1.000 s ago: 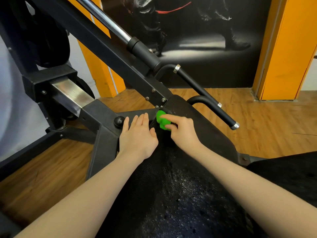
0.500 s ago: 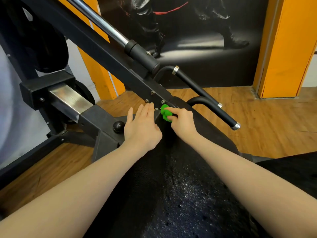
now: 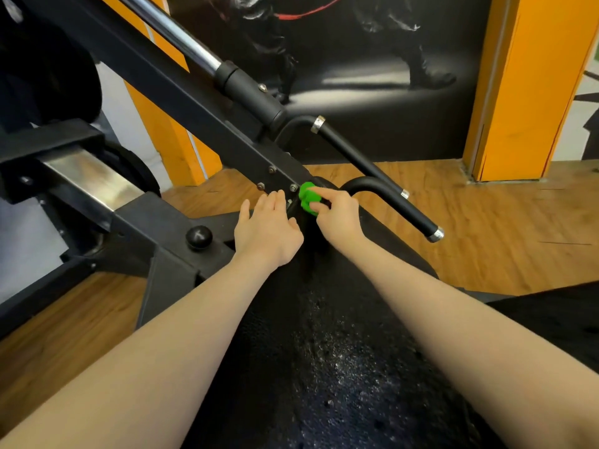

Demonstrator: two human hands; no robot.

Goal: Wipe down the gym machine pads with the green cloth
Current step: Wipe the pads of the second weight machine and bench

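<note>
Two bare hands are reaching forward over a long black pad (image 3: 340,367) in the head view, both at its far, narrow end. The right hand (image 3: 340,218) is pinching a bunched green cloth (image 3: 308,198) between curled fingers and thumb, with the forefinger lying along the top of the bundle. That cloth is pressing against the far tip of the pad, right where it is meeting the bolted black frame beam (image 3: 181,102) of the machine. The left hand (image 3: 269,231) is lying flat just beside the right one, fingers straight and close together, holding nothing; its fingertips are touching the frame near the bolts (image 3: 272,170), and its palm is resting on the left edge of the pad. Both forearms are stretching from the bottom corners up to the middle. The near part of the pad is glinting with small pale specks.

Two black handles with silver end caps (image 3: 389,202) are sticking out to the right beyond the cloth. A chrome bar (image 3: 181,37) is running down along the beam from the upper left. A round black knob (image 3: 198,236) is sitting on the frame to the left of the left hand. Wooden flooring (image 3: 486,215) is lying underneath, with an orange pillar (image 3: 531,85) at the right and a dark wall picture (image 3: 372,59) behind.
</note>
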